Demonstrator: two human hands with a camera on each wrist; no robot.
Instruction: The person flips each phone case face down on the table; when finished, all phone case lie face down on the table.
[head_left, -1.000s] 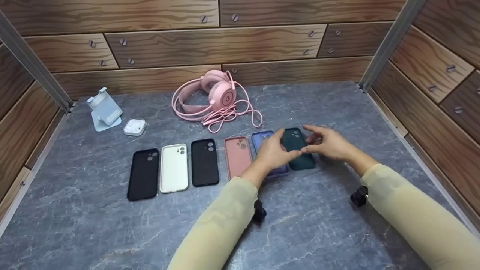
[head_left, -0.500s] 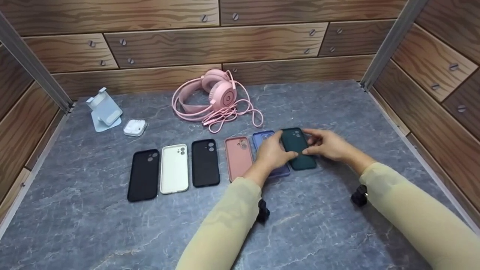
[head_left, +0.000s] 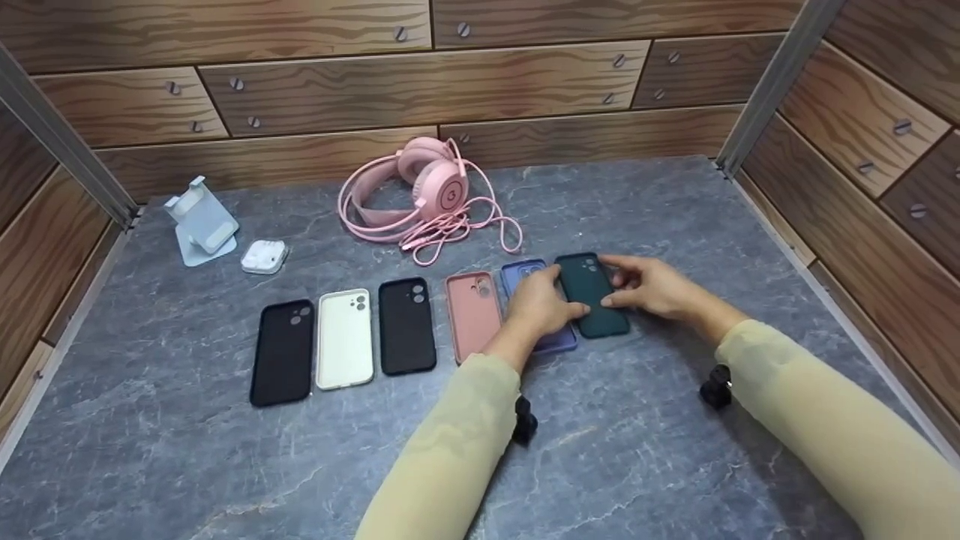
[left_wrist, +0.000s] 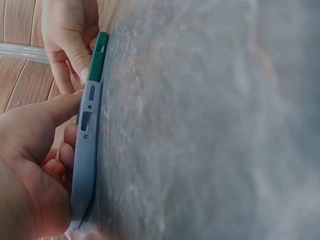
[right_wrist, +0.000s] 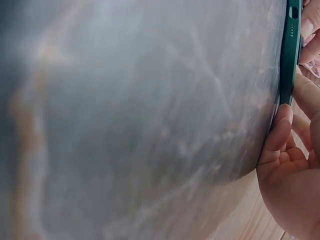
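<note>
A dark green phone case (head_left: 589, 292) lies at the right end of a row of cases, camera cutouts at its far end. My left hand (head_left: 536, 304) reaches over the blue-purple case (head_left: 559, 343), its thumb and a fingertip against the green case's left edge. My right hand (head_left: 649, 286) holds the green case's right edge, thumb near the middle and index finger at the far corner. In the left wrist view the purple case (left_wrist: 86, 160) sits end-on beside the green one (left_wrist: 98, 62). The right wrist view shows my right fingertips at the green case's (right_wrist: 289, 60) edge.
Leftward run a pink case (head_left: 472, 315), a black case (head_left: 406, 326), a white case (head_left: 345, 339) and another black case (head_left: 282, 352). Behind are pink headphones (head_left: 439, 187) with a coiled cable, boxed earphones (head_left: 264, 256) and a pale blue stand (head_left: 202, 217). Wood-patterned walls enclose the table.
My right index finger and thumb have come in against the green case's right edge. The green case has turned or shifted very slightly; the other cases stay put. The head view has moved a little.
</note>
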